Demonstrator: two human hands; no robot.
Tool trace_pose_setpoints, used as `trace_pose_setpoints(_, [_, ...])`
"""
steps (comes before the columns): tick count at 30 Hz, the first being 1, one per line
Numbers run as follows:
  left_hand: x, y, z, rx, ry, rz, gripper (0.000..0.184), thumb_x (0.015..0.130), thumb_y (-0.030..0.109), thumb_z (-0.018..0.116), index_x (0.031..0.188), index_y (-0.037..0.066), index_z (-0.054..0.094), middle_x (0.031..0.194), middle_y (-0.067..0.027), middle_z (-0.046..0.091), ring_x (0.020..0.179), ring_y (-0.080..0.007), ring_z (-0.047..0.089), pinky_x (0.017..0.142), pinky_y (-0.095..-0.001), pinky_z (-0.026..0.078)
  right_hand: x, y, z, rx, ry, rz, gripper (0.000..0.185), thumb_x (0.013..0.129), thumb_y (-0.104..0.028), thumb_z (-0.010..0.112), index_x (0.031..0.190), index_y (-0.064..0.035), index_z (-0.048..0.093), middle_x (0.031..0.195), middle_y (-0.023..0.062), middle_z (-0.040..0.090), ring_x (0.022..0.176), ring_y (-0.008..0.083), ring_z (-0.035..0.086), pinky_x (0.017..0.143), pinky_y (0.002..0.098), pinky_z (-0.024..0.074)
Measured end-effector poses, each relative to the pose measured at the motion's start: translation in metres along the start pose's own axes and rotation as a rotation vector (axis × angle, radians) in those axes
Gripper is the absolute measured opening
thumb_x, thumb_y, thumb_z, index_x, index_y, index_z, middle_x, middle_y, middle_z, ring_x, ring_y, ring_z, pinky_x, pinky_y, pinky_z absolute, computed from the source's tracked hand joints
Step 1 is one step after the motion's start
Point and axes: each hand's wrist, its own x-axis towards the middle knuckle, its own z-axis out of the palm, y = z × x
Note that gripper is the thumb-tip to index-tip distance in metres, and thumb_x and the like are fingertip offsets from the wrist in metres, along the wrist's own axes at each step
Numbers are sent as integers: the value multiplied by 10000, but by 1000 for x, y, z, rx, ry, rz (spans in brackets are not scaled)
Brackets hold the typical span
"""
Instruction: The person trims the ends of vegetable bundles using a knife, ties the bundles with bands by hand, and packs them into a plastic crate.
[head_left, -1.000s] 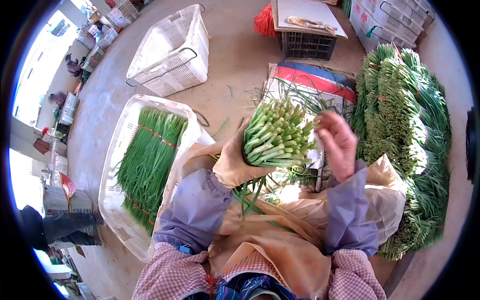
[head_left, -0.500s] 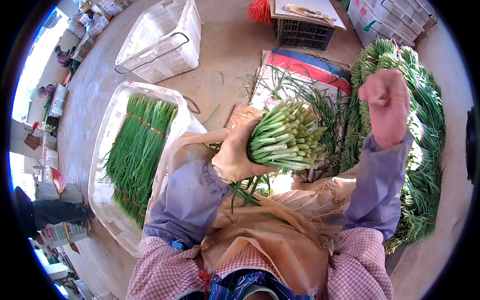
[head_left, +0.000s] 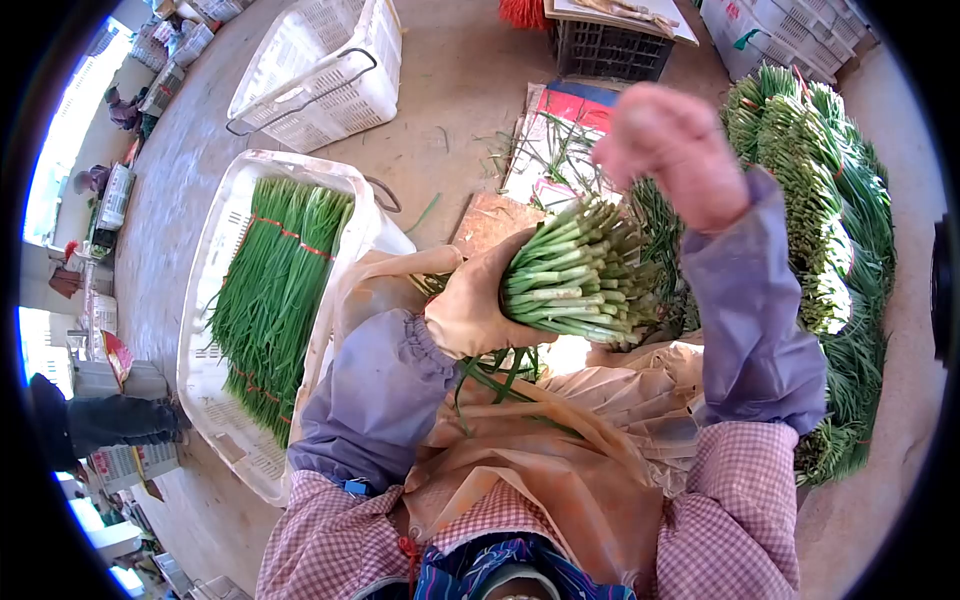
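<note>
My left hand (head_left: 470, 305), in a tan glove, is wrapped around a thick bunch of garlic chives (head_left: 570, 275). The pale cut ends point to the right, and some long green leaves hang below the hand over my apron. Up and to the right of this bunch, my right hand (head_left: 675, 150) is raised with its fingers curled in. It is blurred by motion, and whatever it may hold is hidden. Beside my left arm, a white crate (head_left: 235, 455) holds tied green chives (head_left: 275, 300).
Tied bundles of chives (head_left: 820, 210) are piled on the right. Loose leaves lie on a flattened sack (head_left: 525, 170) ahead. Another white crate (head_left: 345, 95) stands at the upper left, a black crate (head_left: 610, 52) at the top. People sit far left; a person's leg (head_left: 120, 422) shows nearer.
My right hand has swung leftward and slightly up, toward the space above the bunch. My left hand keeps its hold on the chives almost in place.
</note>
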Motion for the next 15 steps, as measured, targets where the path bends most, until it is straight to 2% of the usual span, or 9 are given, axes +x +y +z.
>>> trace_pose_setpoints(3, [1,0,-2,-187,10,-42,1033,592,145,925,1426,-41,344,1297,-115,587,1194,-173,551,1033,-327,439,-25,8,-45,606,119,-194,279,999,-269,555,918,-9,612,699,33,604,615,138,601,719,304,555])
trace_pose_setpoints(5, [4,-9,-4,-273,-6,-41,1035,620,64,891,1463,-20,297,1360,-104,531,1243,-184,509,1072,-338,413,-46,37,-53,-82,447,144,215,991,-182,568,1051,15,631,733,37,628,682,131,617,713,278,537])
trace_pose_setpoints(6, [5,-15,-2,-334,16,-34,1028,621,66,892,1460,-18,303,1358,-105,531,1246,-182,504,1077,-339,407,-56,70,-60,-337,467,172,246,975,-103,564,1176,29,614,778,48,654,734,130,625,707,266,525])
trace_pose_setpoints(7, [7,-18,-2,-396,42,-26,1022,622,69,893,1456,-17,309,1357,-106,530,1249,-180,499,1082,-340,401,-65,86,-52,-549,523,122,284,939,-72,529,1166,69,627,858,81,702,773,144,642,701,281,524])
trace_pose_setpoints(9, [11,-11,-4,-333,104,-25,993,627,97,900,1440,-9,338,1350,-112,536,1245,-184,502,1075,-339,400,-84,115,-27,29,539,160,521,937,-296,617,1326,39,531,1045,108,688,996,176,624,882,331,484])
trace_pose_setpoints(10, [15,-12,-4,-305,142,-2,987,630,108,901,1436,-9,344,1346,-113,540,1240,-186,508,1067,-337,406,-86,139,-7,65,497,67,658,929,-398,621,1402,29,457,1145,130,658,1042,201,612,913,348,469])
trace_pose_setpoints(12, [25,-18,-6,-282,195,6,932,643,152,904,1401,-12,389,1308,-121,569,1200,-194,539,1035,-335,426,-109,215,50,119,358,284,756,929,-365,597,1515,-9,279,1444,147,450,1255,242,487,1045,374,382])
trace_pose_setpoints(14, [34,-12,-10,-322,201,-34,908,641,170,906,1379,-18,410,1281,-125,586,1182,-197,551,1027,-335,432,-110,233,125,417,245,118,727,905,-325,613,1482,-3,309,1372,133,516,1212,248,516,1063,387,380])
trace_pose_setpoints(15, [40,-9,-12,-345,199,-56,897,640,179,907,1367,-21,420,1267,-127,594,1173,-199,558,1022,-335,435,-112,238,139,409,157,233,643,914,-325,597,1419,3,373,1298,128,573,1191,251,541,1046,379,402])
